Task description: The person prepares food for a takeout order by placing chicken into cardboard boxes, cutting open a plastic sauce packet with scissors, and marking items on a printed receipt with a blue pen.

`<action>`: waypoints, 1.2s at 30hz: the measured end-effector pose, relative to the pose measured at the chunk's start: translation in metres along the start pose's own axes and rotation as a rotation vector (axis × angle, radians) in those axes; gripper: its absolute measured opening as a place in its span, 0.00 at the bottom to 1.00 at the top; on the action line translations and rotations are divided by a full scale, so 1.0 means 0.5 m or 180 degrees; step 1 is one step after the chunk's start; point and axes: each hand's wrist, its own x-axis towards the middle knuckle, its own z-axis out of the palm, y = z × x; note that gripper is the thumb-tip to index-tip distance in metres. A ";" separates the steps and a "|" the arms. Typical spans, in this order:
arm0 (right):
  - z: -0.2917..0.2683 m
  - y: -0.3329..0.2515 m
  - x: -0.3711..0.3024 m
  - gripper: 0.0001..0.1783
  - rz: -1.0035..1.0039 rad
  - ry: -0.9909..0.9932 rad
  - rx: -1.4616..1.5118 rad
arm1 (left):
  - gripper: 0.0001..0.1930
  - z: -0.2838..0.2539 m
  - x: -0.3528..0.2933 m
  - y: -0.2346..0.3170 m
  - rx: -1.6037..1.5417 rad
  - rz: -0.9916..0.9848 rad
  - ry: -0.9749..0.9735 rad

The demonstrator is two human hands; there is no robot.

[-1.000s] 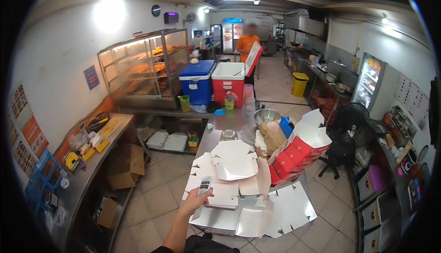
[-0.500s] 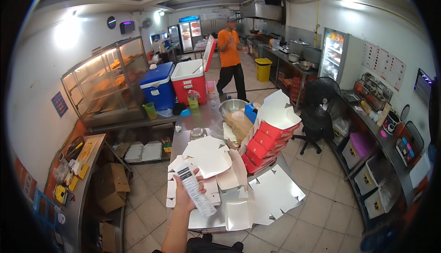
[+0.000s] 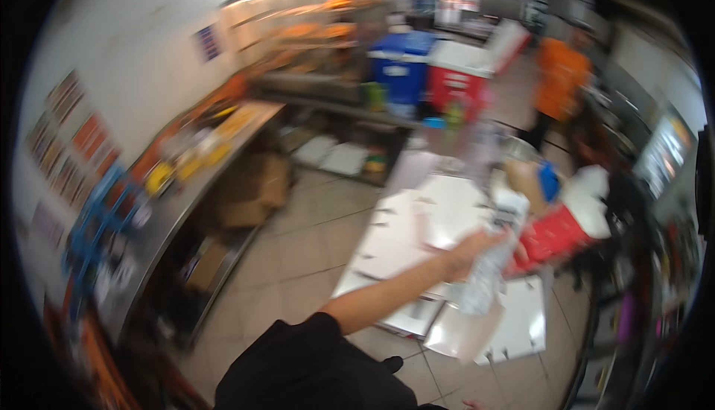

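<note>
My left hand (image 3: 477, 250) reaches out over the metal table with its fingers closed round a long white printed receipt (image 3: 484, 283). Below and around the receipt lie flat white cardboard box blanks (image 3: 521, 317), some partly folded. To the right of that hand stand stacked red boxes (image 3: 553, 235), with a white open lid on top. At the bottom edge a sliver of skin, seemingly my right hand (image 3: 472, 404), shows; its fingers are too cut off to read. The picture is smeared by motion.
Blue (image 3: 402, 71) and red (image 3: 456, 75) coolers stand beyond the table, beside a lit food display cabinet (image 3: 298, 45). A person in an orange shirt (image 3: 560, 78) stands at the far right. A side counter (image 3: 186, 186) runs along the left, with cardboard boxes (image 3: 261, 190) under it.
The view has swung left, so the table now appears further right. My left arm stretches across, with the receipt still in hand. A bit of skin has appeared at the bottom edge.
</note>
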 end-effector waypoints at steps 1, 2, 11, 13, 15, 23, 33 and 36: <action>0.010 -0.035 -0.021 0.22 -0.0268 -0.0224 -0.0250 | 0.24 -0.008 -0.066 -0.011 -0.0268 0.0060 0.0000; 0.023 -0.084 -0.035 0.25 -0.0562 -0.0435 -0.0510 | 0.23 -0.034 -0.141 -0.037 -0.0395 0.0027 0.0120; 1.165 -0.150 -0.062 0.49 -0.1991 -0.3575 -0.1874 | 0.21 -0.443 -0.855 0.114 -0.0936 0.1990 0.2420; 1.414 -0.059 -0.131 0.30 -0.1350 -0.3857 -0.3317 | 0.21 -0.534 -1.027 0.169 -0.0814 0.2728 0.3239; 1.583 0.066 -0.122 0.18 -0.1022 -0.4050 -0.3971 | 0.21 -0.625 -1.188 0.220 -0.0784 0.3369 0.4073; 2.041 0.248 -0.090 0.15 -0.0743 -0.5191 -0.3954 | 0.15 -0.877 -1.639 0.449 -0.1130 0.3643 0.5609; 2.853 0.268 0.056 0.25 -0.3216 -0.4085 -0.4243 | 0.10 -1.485 -2.037 0.663 0.0007 0.1733 0.7085; 3.047 0.236 -0.036 0.23 -0.3793 -0.4026 -0.4396 | 0.15 -1.592 -2.146 0.679 0.0436 0.1282 0.7291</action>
